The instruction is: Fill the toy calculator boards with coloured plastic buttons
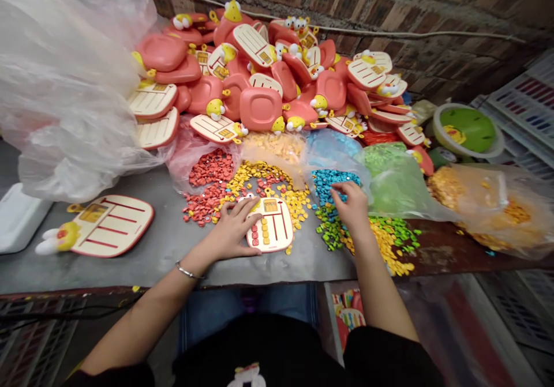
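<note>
Left grip (231, 229) lies open on a cream toy panel (277, 231) with red grooves; right grip (348, 207), open, touches blue beads (331, 182).

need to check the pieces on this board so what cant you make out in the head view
All in the head view:
Whether the right hand holds any blue pieces: its fingers hide that.
Part of the cream board: the left hand covers it.
Printing in the small yellow panel: too small.
What lies behind the clear plastic sheet: its folds blur it.
The white crate: cut off by the right edge.
</note>
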`<move>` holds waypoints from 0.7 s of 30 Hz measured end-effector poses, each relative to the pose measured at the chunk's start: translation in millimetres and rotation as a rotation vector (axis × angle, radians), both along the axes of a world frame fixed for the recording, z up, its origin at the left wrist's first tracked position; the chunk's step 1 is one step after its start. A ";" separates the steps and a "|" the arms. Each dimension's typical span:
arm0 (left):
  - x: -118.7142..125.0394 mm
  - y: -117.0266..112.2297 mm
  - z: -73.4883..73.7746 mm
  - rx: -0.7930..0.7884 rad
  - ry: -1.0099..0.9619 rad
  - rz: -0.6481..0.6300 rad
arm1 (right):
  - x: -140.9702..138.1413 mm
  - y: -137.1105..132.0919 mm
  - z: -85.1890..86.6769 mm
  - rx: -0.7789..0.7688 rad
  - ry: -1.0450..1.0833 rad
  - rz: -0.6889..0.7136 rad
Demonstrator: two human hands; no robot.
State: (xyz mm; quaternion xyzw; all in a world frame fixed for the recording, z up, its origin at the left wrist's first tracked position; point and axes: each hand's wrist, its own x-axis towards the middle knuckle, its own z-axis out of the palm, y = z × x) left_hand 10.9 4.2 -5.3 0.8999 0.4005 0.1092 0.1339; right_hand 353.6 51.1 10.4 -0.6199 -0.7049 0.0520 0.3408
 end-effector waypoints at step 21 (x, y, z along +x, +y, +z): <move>-0.1 1.2 1.9 -0.045 0.005 0.005 | -24.7 16.5 -10.8 -0.282 0.574 0.078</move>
